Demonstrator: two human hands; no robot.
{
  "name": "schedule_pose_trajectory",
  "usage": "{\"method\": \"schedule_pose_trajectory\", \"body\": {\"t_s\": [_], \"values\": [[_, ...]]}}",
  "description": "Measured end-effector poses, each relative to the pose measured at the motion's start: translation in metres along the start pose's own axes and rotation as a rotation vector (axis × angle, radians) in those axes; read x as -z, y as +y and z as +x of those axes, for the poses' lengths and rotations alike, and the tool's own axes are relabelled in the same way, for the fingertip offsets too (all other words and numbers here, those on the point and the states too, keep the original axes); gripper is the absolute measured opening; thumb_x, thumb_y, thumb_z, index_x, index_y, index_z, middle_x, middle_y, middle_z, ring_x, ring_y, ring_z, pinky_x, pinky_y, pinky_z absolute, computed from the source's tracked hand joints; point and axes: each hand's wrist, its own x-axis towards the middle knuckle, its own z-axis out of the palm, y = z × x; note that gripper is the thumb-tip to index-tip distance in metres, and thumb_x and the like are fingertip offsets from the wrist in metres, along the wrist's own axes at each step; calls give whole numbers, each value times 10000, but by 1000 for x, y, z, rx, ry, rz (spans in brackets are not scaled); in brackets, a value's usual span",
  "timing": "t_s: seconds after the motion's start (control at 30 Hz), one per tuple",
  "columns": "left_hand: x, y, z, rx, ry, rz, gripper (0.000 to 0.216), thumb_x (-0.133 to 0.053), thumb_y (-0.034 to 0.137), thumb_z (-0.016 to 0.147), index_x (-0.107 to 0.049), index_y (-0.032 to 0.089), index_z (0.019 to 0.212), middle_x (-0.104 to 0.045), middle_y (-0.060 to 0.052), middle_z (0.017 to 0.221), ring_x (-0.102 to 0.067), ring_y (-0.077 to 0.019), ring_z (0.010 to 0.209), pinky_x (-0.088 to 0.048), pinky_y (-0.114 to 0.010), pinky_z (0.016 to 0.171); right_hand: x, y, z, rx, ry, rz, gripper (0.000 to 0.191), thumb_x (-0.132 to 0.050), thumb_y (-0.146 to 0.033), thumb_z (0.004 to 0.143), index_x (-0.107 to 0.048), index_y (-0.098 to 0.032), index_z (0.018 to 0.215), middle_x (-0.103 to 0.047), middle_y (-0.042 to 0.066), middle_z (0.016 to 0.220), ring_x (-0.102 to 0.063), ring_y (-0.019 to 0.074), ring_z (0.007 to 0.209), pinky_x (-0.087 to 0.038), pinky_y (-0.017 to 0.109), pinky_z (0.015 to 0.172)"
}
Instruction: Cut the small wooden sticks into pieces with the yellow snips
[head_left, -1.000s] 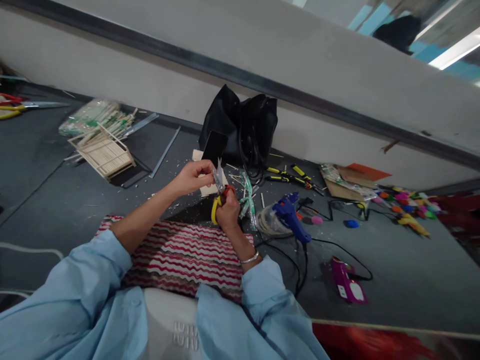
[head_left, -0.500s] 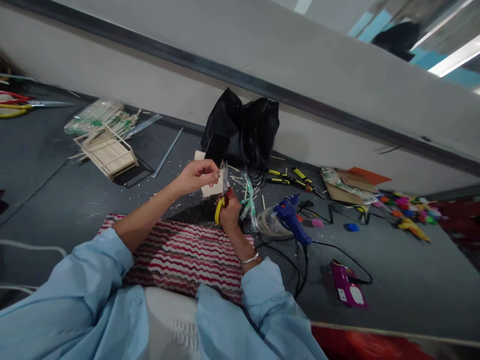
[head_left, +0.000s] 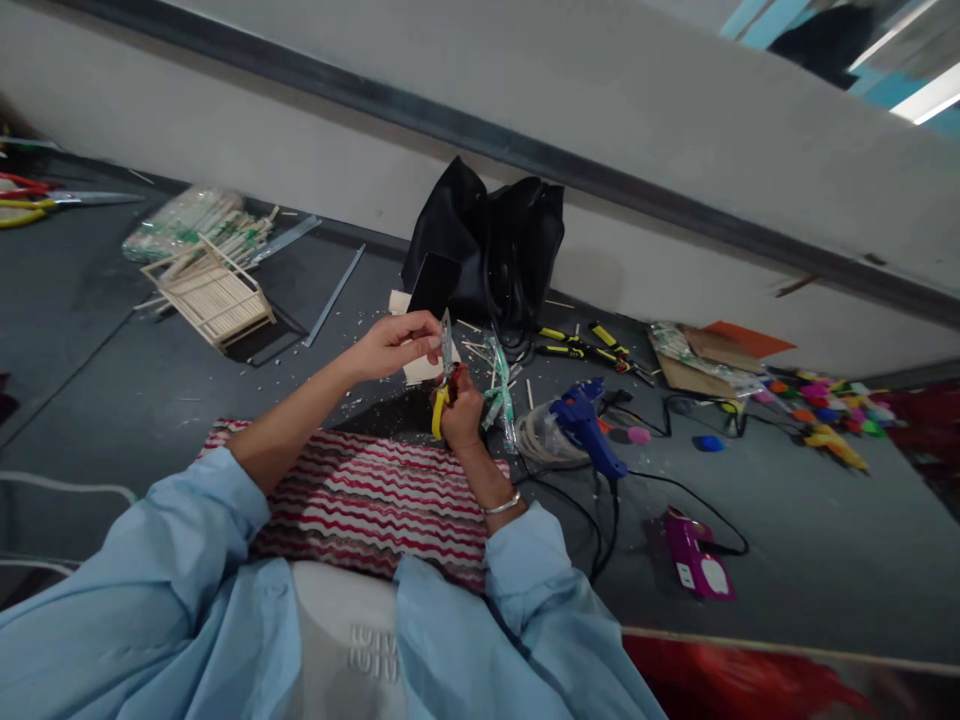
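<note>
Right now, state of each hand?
Left hand: pinched shut at the scissors' blade; what it grips cannot be told.
Right hand: shut on scissors.

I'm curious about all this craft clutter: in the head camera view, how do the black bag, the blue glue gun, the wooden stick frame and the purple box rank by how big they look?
1. black bag, clearly largest.
2. wooden stick frame.
3. blue glue gun, though it lies nearer the camera, so this rank is unsure.
4. purple box, smallest, and nearest.

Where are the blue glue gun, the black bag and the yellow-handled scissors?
blue glue gun (head_left: 581, 425): head view, on its body.
black bag (head_left: 487, 245): head view, on its front side.
yellow-handled scissors (head_left: 437, 412): head view, on the yellow handle in the right hand (head_left: 461, 415).
</note>
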Motion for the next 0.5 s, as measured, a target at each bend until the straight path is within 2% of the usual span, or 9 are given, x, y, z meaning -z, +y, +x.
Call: {"method": "schedule_pose_trajectory", "body": {"t_s": [0.2, 0.5], "values": [[4, -3, 0, -22, 32, 47, 316, -632, 454, 842, -643, 139, 818, -646, -44, 729, -613, -114, 695, -475, -227, 679, 0, -3, 2, -77, -6, -83, 427, -574, -248, 713, -581, -113, 1118, -695, 116, 849, -659, 264, 805, -522, 342, 763], [7, -2, 1, -132, 3, 153, 321, -571, 448, 885, -634, 137, 838, -655, -38, 718, -627, -111, 669, -494, -217, 642, -2, 2, 1, -44, -20, -72, 485, -562, -242, 709, -572, -86, 1168, -698, 134, 888, -660, 275, 842, -527, 357, 797]]}}
